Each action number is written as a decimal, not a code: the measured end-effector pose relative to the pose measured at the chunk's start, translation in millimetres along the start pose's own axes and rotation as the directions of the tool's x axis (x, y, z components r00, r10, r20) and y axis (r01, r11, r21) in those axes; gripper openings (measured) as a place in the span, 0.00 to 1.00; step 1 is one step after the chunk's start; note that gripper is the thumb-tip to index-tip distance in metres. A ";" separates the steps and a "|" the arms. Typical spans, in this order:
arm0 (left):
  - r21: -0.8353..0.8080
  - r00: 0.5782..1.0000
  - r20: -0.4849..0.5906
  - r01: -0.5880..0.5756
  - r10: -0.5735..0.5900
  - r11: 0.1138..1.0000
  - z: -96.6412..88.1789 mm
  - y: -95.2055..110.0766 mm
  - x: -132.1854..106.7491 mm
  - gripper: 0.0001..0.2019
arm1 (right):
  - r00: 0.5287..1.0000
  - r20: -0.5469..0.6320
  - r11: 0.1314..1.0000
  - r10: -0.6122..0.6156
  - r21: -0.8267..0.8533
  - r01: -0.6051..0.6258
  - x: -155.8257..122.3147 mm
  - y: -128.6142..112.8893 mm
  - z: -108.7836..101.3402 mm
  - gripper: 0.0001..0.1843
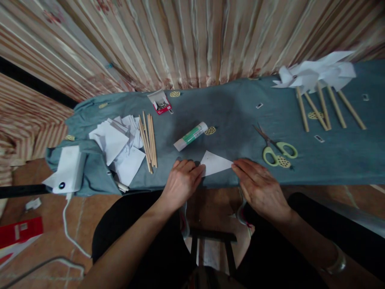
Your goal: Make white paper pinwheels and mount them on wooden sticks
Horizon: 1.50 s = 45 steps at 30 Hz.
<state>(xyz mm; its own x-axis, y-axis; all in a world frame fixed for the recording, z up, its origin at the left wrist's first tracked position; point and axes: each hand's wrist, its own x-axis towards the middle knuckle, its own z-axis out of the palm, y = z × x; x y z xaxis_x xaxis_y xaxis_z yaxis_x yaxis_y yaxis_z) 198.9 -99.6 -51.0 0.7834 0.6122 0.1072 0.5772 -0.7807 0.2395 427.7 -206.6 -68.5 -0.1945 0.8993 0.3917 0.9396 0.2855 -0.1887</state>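
Observation:
A small white paper triangle [215, 163] lies at the near edge of a table covered with blue-grey cloth [237, 112]. My left hand [182, 181] is curled, its fingers pinching the triangle's left corner. My right hand [258, 185] lies with fingers stretched flat, the fingertips pressing the triangle's right tip onto the cloth. A glue stick [191, 136] lies just beyond the paper. Green-handled scissors [275, 148] lie to the right of my right hand.
A heap of white paper pieces [118, 144] and several wooden sticks [148, 140] lie at the left, a small red-and-white box [160, 102] behind them. Paper pinwheels on sticks [319, 80] lie far right. A white device with a cable [68, 168] sits at the table's left end.

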 end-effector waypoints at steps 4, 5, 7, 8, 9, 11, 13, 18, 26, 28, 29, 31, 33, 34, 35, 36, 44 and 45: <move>-0.046 0.999 0.010 0.033 -0.032 0.998 0.1 -1.6 -3.9 0.12 | 1.000 -0.013 1.000 0.013 0.023 -0.013 0.7 -1.2 1.3 0.23; -0.060 0.999 0.013 0.039 -0.038 0.997 -0.1 -1.9 -4.5 0.12 | 1.000 -0.015 0.999 0.017 0.030 -0.017 0.8 -1.2 1.3 0.23; -0.074 0.999 0.020 0.043 -0.042 0.996 -0.6 -2.4 -5.2 0.13 | 0.999 -0.021 0.998 0.032 0.058 -0.031 0.7 -0.3 1.2 0.23; -0.071 0.999 0.024 0.041 -0.039 0.997 -0.8 -2.5 -5.3 0.13 | 0.999 -0.024 0.996 0.043 0.075 -0.041 0.5 0.5 1.0 0.23; -0.066 0.999 0.029 0.036 -0.034 0.997 -1.0 -2.5 -5.4 0.13 | 0.998 -0.024 0.995 0.054 0.089 -0.052 0.1 1.3 0.8 0.23; -0.053 0.999 0.040 0.029 -0.026 0.998 -1.5 -2.4 -5.4 0.14 | 0.997 -0.024 0.993 0.071 0.099 -0.068 -0.3 3.0 0.5 0.22; -0.056 0.998 0.051 0.029 -0.026 0.998 -2.2 -2.1 -5.4 0.14 | 0.996 -0.025 0.992 0.086 0.097 -0.083 -0.1 4.7 0.0 0.20; -0.173 0.996 0.007 0.093 -0.093 0.980 -7.8 -0.1 -4.1 0.14 | 0.986 -0.033 0.974 0.164 0.166 -0.157 6.9 7.9 -2.8 0.18; -0.266 0.985 0.047 0.171 -0.165 0.949 -8.0 7.3 3.1 0.20 | 0.951 0.069 0.868 0.300 0.394 -0.302 23.1 5.8 6.3 0.16; -0.273 0.986 0.046 0.165 -0.158 0.948 -6.9 8.9 3.8 0.19 | 0.940 0.096 0.828 0.327 0.450 -0.334 26.1 6.7 8.9 0.09; -0.289 0.987 0.040 0.162 -0.157 0.944 -6.9 9.5 4.2 0.18 | 0.933 0.105 0.805 0.345 0.478 -0.352 27.8 7.6 9.1 0.07; -0.348 0.987 0.000 0.151 -0.162 0.925 -8.0 9.7 5.6 0.17 | 0.917 0.094 0.761 0.387 0.529 -0.375 31.7 10.2 7.3 0.05; -0.432 0.975 -0.087 0.149 -0.205 0.890 -9.0 8.7 8.9 0.19 | 0.902 0.042 0.735 0.429 0.564 -0.376 36.0 13.1 2.6 0.05; -0.485 0.959 -0.136 0.154 -0.249 0.861 -9.1 7.8 11.5 0.22 | 0.894 0.009 0.729 0.449 0.574 -0.372 38.2 14.4 -0.5 0.04; -0.551 0.936 -0.174 0.166 -0.307 0.818 -8.8 7.0 14.7 0.25 | 0.886 -0.022 0.728 0.463 0.580 -0.366 40.2 15.4 -3.8 0.04; -0.627 0.909 -0.184 0.183 -0.373 0.757 -8.1 6.2 18.6 0.27 | 0.881 -0.050 0.731 0.471 0.581 -0.358 42.0 16.2 -7.2 0.04; -0.916 0.824 0.339 0.400 -0.454 0.043 -5.0 16.7 47.4 0.22 | 0.893 -0.172 0.791 0.416 0.552 -0.262 45.2 17.2 -22.8 0.05; -0.910 0.808 0.370 0.416 -0.459 -0.002 -5.6 18.7 48.8 0.21 | 0.895 -0.174 0.796 0.412 0.547 -0.260 44.7 17.3 -24.0 0.05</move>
<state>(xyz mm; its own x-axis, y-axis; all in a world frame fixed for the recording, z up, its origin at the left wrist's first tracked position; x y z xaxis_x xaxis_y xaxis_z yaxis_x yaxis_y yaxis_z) 246.6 -83.6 -35.9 0.4530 0.8063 -0.3803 0.1152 0.3700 0.9219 442.1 -169.4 -32.6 0.2617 0.8645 0.4291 0.6445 0.1744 -0.7444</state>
